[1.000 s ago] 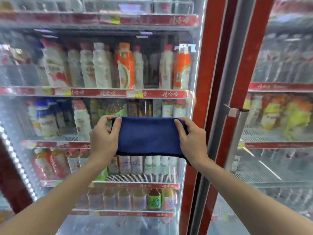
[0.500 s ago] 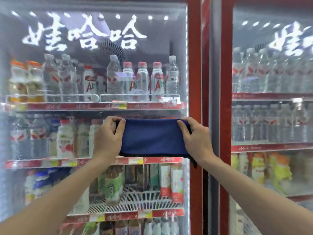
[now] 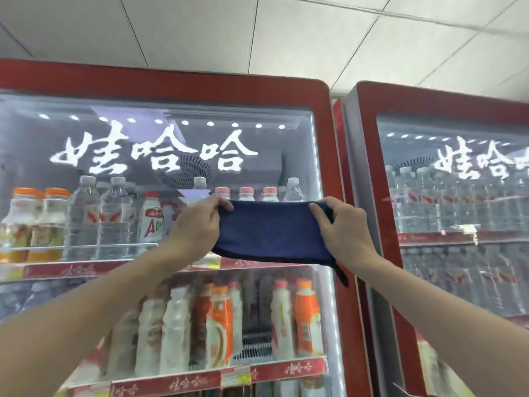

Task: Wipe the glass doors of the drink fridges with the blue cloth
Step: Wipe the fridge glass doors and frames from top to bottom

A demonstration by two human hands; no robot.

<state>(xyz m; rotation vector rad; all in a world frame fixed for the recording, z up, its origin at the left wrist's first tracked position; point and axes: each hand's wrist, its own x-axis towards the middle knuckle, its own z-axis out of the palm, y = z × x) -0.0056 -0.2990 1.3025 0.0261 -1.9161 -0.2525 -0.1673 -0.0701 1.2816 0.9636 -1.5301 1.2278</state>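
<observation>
Glass door (image 3: pixel 143 133) of the red fridge (image 3: pixel 171 84) fills the left and centre of the frame, with bottles (image 3: pixel 86 219) shelved behind it; a second glass door (image 3: pixel 458 213) stands at the right. The blue cloth (image 3: pixel 272 230) is stretched flat at centre frame, before the first door's right side. The left hand (image 3: pixel 197 224) pinches its left end and the right hand (image 3: pixel 346 233) its right end.

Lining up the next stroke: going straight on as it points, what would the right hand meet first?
Likely the left fridge's glass door, near its red frame; the right hand grips the blue cloth. Depth unclear.
</observation>
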